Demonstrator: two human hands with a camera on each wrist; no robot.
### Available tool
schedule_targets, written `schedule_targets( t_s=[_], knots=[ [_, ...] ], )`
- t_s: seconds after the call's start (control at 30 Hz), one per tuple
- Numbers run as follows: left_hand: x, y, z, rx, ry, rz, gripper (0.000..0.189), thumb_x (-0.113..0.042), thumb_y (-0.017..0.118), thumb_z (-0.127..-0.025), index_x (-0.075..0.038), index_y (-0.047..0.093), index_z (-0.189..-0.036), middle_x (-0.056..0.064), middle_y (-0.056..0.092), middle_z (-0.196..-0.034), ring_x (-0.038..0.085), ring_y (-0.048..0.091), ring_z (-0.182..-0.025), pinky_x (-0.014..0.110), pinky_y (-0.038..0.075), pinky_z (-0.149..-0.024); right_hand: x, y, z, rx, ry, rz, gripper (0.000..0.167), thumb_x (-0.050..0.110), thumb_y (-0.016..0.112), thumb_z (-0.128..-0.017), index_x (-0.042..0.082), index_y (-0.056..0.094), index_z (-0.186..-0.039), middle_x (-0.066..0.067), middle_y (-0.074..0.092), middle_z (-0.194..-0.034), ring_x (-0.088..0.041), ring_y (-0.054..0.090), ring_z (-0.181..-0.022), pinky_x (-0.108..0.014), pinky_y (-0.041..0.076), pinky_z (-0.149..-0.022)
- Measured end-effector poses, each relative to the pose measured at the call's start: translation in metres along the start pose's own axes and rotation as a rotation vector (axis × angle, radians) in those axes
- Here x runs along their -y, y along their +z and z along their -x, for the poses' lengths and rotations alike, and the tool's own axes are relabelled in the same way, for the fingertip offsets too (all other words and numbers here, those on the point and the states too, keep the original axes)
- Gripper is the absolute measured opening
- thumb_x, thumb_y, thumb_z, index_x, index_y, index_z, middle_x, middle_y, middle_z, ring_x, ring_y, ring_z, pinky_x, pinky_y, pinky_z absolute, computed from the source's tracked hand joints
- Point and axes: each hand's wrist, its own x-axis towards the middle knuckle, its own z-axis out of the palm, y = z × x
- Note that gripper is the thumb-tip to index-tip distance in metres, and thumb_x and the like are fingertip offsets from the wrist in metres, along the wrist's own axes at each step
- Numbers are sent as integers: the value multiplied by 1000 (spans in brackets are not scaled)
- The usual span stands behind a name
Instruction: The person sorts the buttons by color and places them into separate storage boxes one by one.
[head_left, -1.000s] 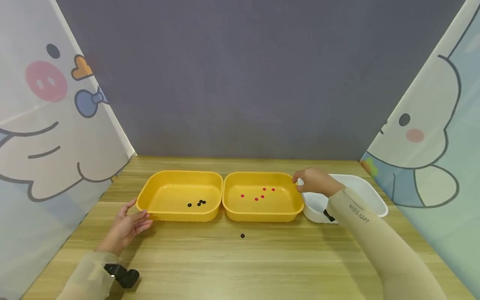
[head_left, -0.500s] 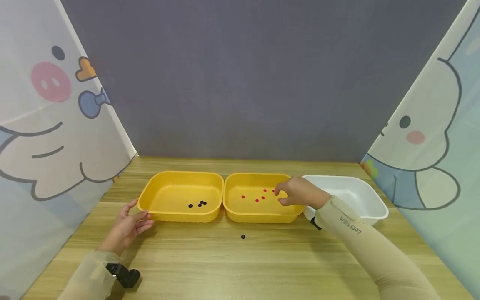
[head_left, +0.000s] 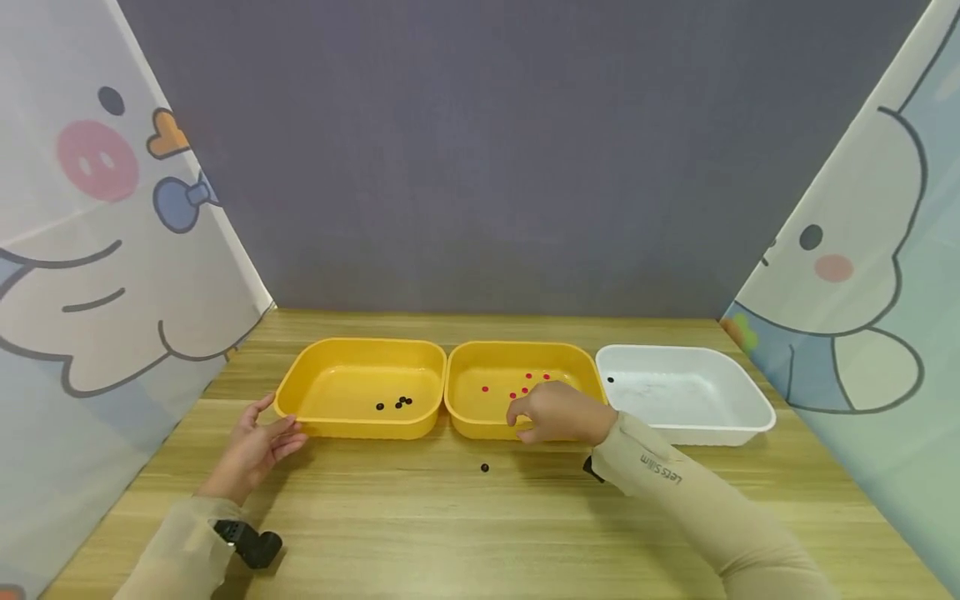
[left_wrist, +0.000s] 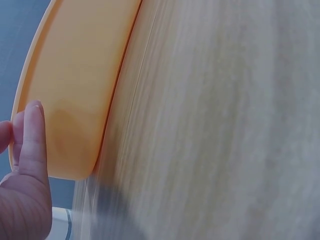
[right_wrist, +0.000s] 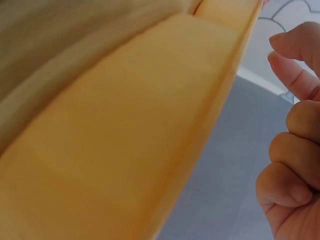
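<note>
In the head view my left hand [head_left: 258,442] is at the front left corner of the left yellow tray [head_left: 352,431], thumb at the rim and fingers along the outer wall [left_wrist: 75,100]. Small black button-like pieces [head_left: 400,405] lie in that tray. My right hand [head_left: 558,414] hovers over the front rim of the middle yellow tray [head_left: 480,429]. Its thumb and index finger are parted with nothing visible between them; the other fingers are curled in. Several small red pieces [head_left: 485,389] lie in the middle tray. One black piece [head_left: 484,467] sits on the table in front.
A white tray [head_left: 720,435] stands at the right end of the row, holding a small black piece [head_left: 611,380] near its left wall. The wooden table [head_left: 420,533] ends at a grey back panel [head_left: 480,167], with printed cartoon panels on both sides.
From the white tray's left end, my right hand has moved left and forward to the middle tray's front rim, uncovering the white tray's black piece. My left hand has stayed at its corner.
</note>
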Motion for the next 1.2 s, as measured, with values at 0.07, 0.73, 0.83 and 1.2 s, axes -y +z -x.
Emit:
schedule_targets(
  t_s=[0.07, 0.73, 0.83, 1.2],
  knots=[
    [1, 0, -2, 6, 3, 13, 72, 2, 44, -98, -22, 1, -151, 2, 65, -73, 12, 68, -66, 25, 59, -67, 5, 3, 0, -11, -28, 22, 9, 14, 71, -80, 14, 71, -90, 9, 61, -63, -4, 47, -54, -17, 46, -55],
    [1, -3, -3, 18, -39, 108, 81, 2, 45, -98, -29, -6, -153, 5, 65, -73, 16, 68, -69, 28, 59, -72, 33, 42, -18, 141, -83, 28, 21, 16, 65, -85, 17, 53, -68, 10, 35, -56, -4, 35, -50, -16, 30, -43],
    [0, -2, -3, 22, -38, 106, 84, 2, 45, -98, -26, -12, -153, 5, 65, -73, 16, 69, -69, 28, 59, -71, 32, 45, -19, 152, -89, 16, 21, 14, 65, -84, 18, 53, -68, 10, 35, -57, -3, 33, -51, -15, 26, -44],
    [-1, 0, 0, 5, -49, 101, 80, 2, 44, -99, -28, -6, -153, 4, 65, -73, 15, 69, -68, 28, 59, -71, 29, 54, -20, 174, -128, -1, 6, 12, 63, -89, 15, 67, -92, 10, 39, -58, 0, 34, -51, -12, 29, -43]
  ],
)
